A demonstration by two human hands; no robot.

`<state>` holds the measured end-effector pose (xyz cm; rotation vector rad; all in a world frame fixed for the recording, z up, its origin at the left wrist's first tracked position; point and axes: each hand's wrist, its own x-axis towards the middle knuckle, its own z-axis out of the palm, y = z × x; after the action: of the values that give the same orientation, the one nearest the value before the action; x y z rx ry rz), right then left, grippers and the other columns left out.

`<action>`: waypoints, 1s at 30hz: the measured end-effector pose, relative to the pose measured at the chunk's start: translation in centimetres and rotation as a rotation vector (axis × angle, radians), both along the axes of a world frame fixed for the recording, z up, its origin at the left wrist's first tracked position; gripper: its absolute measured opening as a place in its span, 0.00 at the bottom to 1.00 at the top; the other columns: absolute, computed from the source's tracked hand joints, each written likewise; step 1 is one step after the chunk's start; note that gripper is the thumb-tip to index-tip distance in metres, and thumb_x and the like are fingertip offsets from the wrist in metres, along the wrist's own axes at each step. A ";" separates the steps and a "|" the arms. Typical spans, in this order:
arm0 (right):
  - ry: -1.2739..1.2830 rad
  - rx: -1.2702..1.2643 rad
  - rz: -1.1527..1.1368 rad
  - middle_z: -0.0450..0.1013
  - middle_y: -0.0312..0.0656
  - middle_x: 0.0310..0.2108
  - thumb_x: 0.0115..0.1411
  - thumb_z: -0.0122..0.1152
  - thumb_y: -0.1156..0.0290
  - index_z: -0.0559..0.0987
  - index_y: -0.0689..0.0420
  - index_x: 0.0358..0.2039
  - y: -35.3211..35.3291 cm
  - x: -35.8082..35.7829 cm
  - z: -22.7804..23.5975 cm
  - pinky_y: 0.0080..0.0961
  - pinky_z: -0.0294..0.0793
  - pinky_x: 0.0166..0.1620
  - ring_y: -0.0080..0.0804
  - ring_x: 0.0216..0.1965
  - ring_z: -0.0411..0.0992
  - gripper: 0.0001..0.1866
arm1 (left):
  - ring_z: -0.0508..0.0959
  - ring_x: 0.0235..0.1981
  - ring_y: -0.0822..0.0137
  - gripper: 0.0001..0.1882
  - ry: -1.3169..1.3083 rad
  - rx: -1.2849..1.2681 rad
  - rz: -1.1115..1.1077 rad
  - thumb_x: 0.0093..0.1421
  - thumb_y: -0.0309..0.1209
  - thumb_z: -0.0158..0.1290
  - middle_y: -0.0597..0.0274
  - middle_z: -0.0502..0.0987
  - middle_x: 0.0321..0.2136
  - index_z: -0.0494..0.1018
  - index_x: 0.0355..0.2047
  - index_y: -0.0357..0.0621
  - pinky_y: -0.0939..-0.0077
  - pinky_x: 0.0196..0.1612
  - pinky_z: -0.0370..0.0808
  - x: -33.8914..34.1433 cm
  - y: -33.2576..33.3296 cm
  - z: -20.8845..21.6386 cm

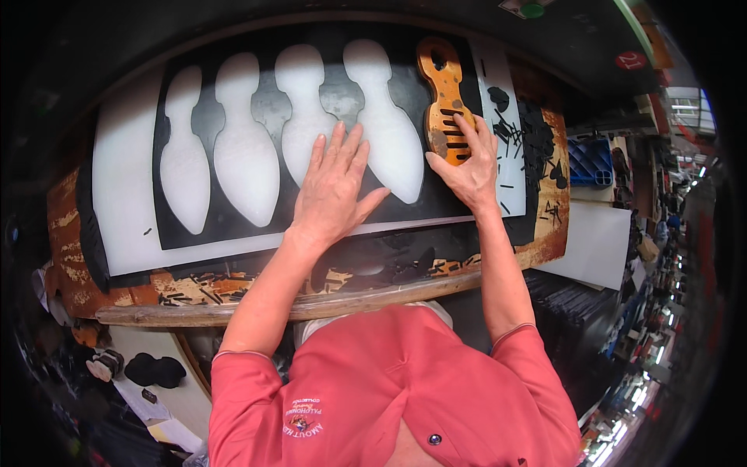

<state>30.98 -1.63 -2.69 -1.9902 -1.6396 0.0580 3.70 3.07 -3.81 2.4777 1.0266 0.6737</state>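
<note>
A black sheet [264, 101] lies on a white board, with several sole-shaped openings across it that show white. My left hand [333, 187] rests flat on the sheet with fingers spread, over the lower part of the third opening [302, 66] and close to the fourth opening [393, 140]. At the sheet's right end lies an orange sole-shaped cutting die [445, 89] with a round hole at its far end and several slots. My right hand [473, 167] grips the near part of this die, thumb at its left edge and fingers over its right side.
The white board [124, 179] shows around the sheet on a worn wooden bench [194, 314]. Black offcuts [537, 136] are heaped at the right, and more scraps lie along the front edge. A dark machine part [389, 17] overhangs the far side. A blue crate [590, 162] stands at right.
</note>
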 end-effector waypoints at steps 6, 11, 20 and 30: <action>0.135 -0.055 0.030 0.60 0.57 0.74 0.50 0.84 0.53 0.76 0.56 0.68 -0.8 1.6 0.0 0.45 0.66 0.73 0.54 0.74 0.61 0.46 | 0.68 0.71 0.39 0.29 -0.217 0.000 -0.011 0.63 0.36 0.68 0.40 0.74 0.65 0.76 0.59 0.33 0.43 0.74 0.63 -0.2 0.0 0.4; 0.106 0.041 0.030 0.60 0.57 0.74 0.51 0.83 0.62 0.77 0.58 0.66 -4.7 1.2 -1.0 0.45 0.66 0.74 0.56 0.74 0.62 0.42 | 0.86 0.43 0.44 0.15 -0.455 -0.095 -0.003 0.60 0.22 0.67 0.45 0.85 0.43 0.81 0.48 0.37 0.58 0.47 0.84 -2.4 -7.2 1.1; 0.082 0.381 0.068 0.70 0.54 0.62 0.50 0.76 0.68 0.79 0.64 0.58 6.3 3.6 5.5 0.47 0.73 0.62 0.57 0.60 0.69 0.34 | 0.81 0.29 0.52 0.06 -0.170 -0.109 0.098 0.60 0.23 0.67 0.57 0.82 0.30 0.80 0.31 0.41 0.61 0.32 0.77 0.3 -8.0 7.0; 0.694 0.620 0.008 0.79 0.38 0.29 0.77 0.58 0.62 0.83 0.62 0.36 15.3 9.8 25.0 0.25 0.76 0.40 0.24 0.33 0.77 0.17 | 0.81 0.28 0.48 0.11 -0.209 0.059 0.192 0.64 0.28 0.66 0.53 0.79 0.27 0.77 0.27 0.40 0.57 0.31 0.78 3.3 5.2 14.0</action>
<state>40.79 13.64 22.31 -1.2830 -1.0401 0.1936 6.98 8.31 10.19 2.3151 1.1868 1.0124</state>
